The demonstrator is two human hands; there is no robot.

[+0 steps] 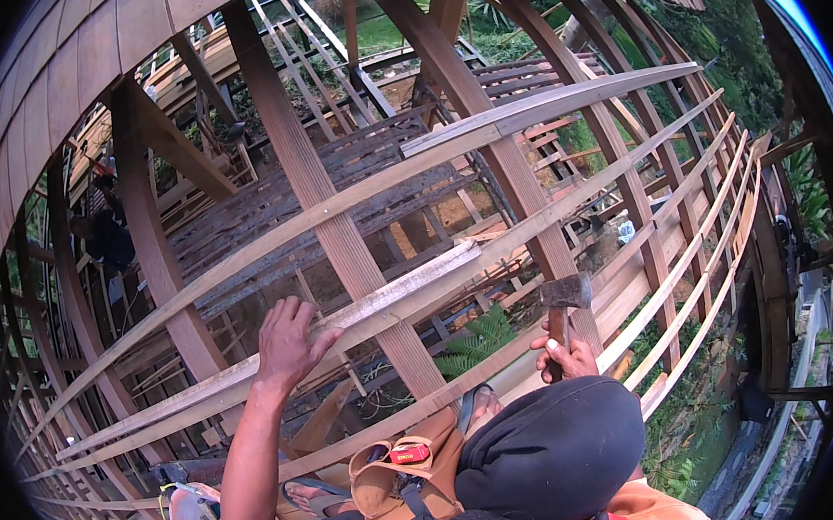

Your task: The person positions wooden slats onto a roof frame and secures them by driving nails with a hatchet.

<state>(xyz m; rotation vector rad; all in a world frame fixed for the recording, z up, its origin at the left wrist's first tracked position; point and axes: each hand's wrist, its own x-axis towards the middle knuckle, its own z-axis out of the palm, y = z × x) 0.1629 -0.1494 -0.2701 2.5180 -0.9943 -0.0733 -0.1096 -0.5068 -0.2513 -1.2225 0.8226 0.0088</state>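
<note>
My left hand (pixel 289 344) lies over a loose wooden batten (pixel 404 287), its fingers curled across the strip and the thumb stretched along it. That batten rests along a longer batten fixed across the dark sloping rafters (pixel 393 344). In my right hand (pixel 568 358) is a hammer (pixel 566 293), gripped by its wooden handle near my knee, with the steel head up. The head stands in front of a rafter; I cannot tell whether it touches it. A tan leather tool pouch (pixel 408 488) sits at my waist with a small red box (pixel 411 453) in it.
Open gaps between rafters and battens drop to stacked timber and ground below. My sandalled feet (pixel 485 405) stand on the framing. Wooden shingles (pixel 65 62) cover the upper left. A bucket (pixel 194 507) is at lower left. Another person (pixel 106 233) is below, far left.
</note>
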